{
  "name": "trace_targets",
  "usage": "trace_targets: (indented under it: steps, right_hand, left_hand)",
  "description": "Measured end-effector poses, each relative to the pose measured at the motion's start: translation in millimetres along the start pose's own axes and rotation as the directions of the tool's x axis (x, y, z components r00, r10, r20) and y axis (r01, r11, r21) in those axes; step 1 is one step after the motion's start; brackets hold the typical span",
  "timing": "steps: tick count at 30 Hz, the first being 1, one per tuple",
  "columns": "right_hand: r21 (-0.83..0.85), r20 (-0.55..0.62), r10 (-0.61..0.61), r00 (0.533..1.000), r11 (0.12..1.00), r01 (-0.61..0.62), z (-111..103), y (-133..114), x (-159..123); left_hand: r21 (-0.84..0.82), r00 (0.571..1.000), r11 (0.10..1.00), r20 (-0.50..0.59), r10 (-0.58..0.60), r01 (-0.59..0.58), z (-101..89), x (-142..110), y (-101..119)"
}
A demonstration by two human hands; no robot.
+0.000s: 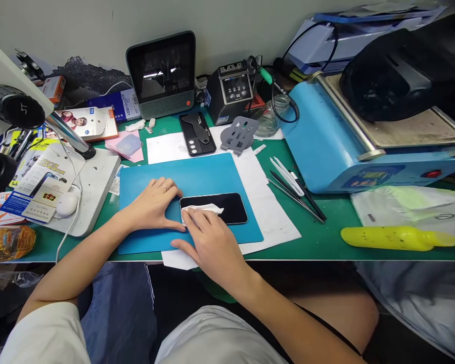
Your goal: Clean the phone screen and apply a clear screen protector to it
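A smartphone (233, 207) with a dark screen lies face up on a blue mat (212, 174). My right hand (211, 240) presses a folded white tissue (211, 208) onto the left part of the screen, its thumb sticking out to the left. My left hand (155, 205) rests on the mat with fingers and thumb spread, at the left end of the phone. A ring (164, 187) is on one of its fingers. The tissue and my right fingers hide part of the screen.
White paper (265, 212) lies under the mat. Tweezers (299, 197) and white tools are to the right, near a blue machine (322, 146) and a yellow bottle (387, 237). Behind stand a screen device (163, 76) and a soldering station (231, 91). A lamp base (94, 192) is left.
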State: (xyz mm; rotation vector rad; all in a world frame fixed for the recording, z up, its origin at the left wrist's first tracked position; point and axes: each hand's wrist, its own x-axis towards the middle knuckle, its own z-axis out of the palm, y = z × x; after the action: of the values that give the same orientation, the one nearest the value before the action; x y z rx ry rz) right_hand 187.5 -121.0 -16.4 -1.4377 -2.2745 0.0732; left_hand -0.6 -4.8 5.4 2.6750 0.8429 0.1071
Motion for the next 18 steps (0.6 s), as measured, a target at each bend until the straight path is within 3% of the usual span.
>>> trace_targets:
  steps: [5,11,18]
  right_hand:
    - [0.006,0.029,0.02,0.999,1.0,-0.02,1,3,13]
    - [0.041,-0.002,-0.006,1.0,0.999,0.007,-2,-3,-11]
    - [0.029,0.03,0.0,1.0,1.0,-0.001,-2,16,11]
  left_hand:
    - [-0.018,1.0,1.0,0.009,0.002,-0.002,0.3,0,-2]
    - [-0.024,1.0,1.0,0.016,0.011,-0.01,-1.9,0,1]
    - [-0.029,1.0,1.0,-0.005,0.009,-0.009,-0.4,0,-1]
